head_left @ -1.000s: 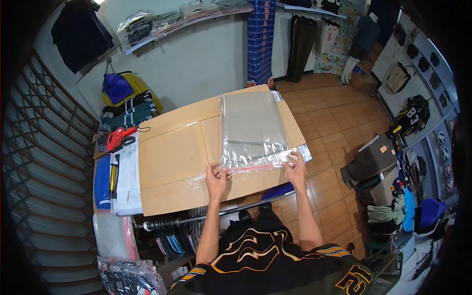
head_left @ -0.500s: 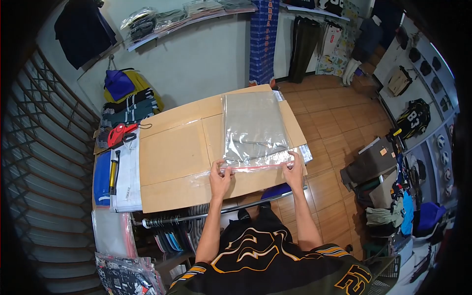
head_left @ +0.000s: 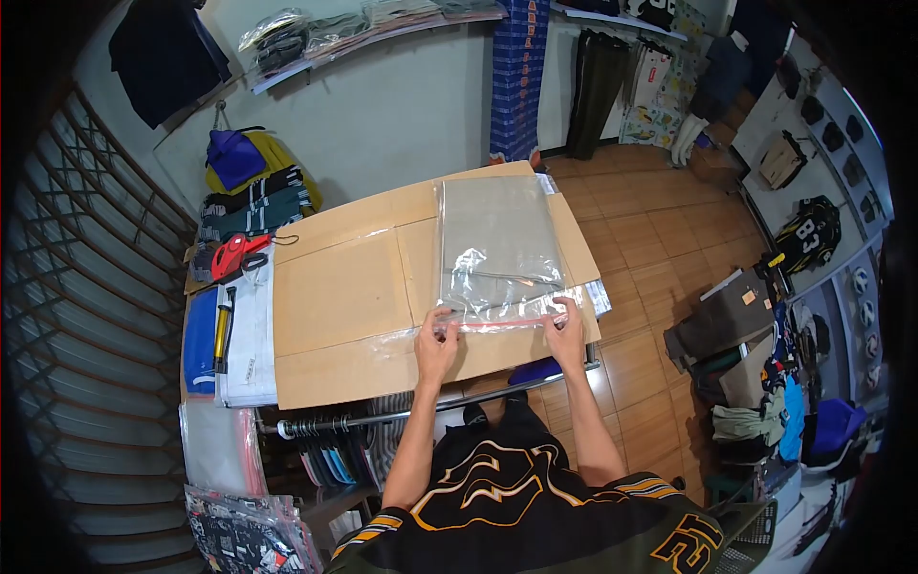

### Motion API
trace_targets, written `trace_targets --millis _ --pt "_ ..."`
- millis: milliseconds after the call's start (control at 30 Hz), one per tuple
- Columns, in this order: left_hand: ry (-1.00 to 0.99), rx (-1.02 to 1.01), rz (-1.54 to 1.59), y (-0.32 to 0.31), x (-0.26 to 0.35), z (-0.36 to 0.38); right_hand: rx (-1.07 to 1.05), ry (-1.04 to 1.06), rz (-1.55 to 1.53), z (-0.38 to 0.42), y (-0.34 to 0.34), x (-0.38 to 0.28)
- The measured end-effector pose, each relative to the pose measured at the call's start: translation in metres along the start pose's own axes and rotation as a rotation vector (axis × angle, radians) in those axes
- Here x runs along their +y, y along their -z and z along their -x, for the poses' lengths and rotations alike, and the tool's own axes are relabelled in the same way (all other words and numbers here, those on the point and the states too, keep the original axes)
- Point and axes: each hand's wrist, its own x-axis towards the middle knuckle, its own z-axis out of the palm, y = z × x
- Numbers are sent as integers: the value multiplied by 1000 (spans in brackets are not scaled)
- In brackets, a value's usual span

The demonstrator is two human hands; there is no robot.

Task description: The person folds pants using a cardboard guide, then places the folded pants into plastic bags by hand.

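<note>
A clear plastic bag (head_left: 502,239) with a grey folded item inside lies on the cardboard sheet (head_left: 335,287), its red-striped edge toward me. My left hand (head_left: 438,346) pinches the near left corner of the bag. At the near right corner, my right hand (head_left: 565,333) grips the plastic between thumb and fingers. The red strip runs between both hands, and the plastic around it is wrinkled and shiny.
Left of the cardboard are a red tape dispenser (head_left: 232,256), a yellow and black tool (head_left: 223,330) and clear bags (head_left: 218,448). A metal rail (head_left: 382,419) with hangers runs along the near edge. Clothes (head_left: 746,421) are piled at right.
My left hand has shifted slightly right along the bag's near edge, closer to my right hand. The view has also moved a little. Both hands keep their hold.
</note>
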Motion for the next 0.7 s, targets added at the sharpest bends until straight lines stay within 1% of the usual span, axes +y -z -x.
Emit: trace_targets --millis 67,167,233,333,433,467,533,633,700 --pt "-8 -1 -25 -1 -3 -1 7 23 14 -1 -2 4" --pt "-10 17 -42 -2 -7 -1 -14 -17 53 -2 1 6" --pt "14 17 -98 -3 -5 -3 7 43 0 -3 1 8" --pt "-12 45 -109 -4 6 0 34 40 26 -2 -1 7" --pt "-10 10 -168 -3 6 -2 34 10 15 1 -1 1" --pt "-11 8 -168 -3 1 -4 36 10 15 0 -2 2" --pt "-24 12 -19 -7 -9 -8 43 32 18 0 -5 5" --pt "30 -7 -95 -5 -6 -7 4 8 24 2 -4 6" --pt "0 -11 -128 -4 -4 -4 11 8 22 1 -5 7"
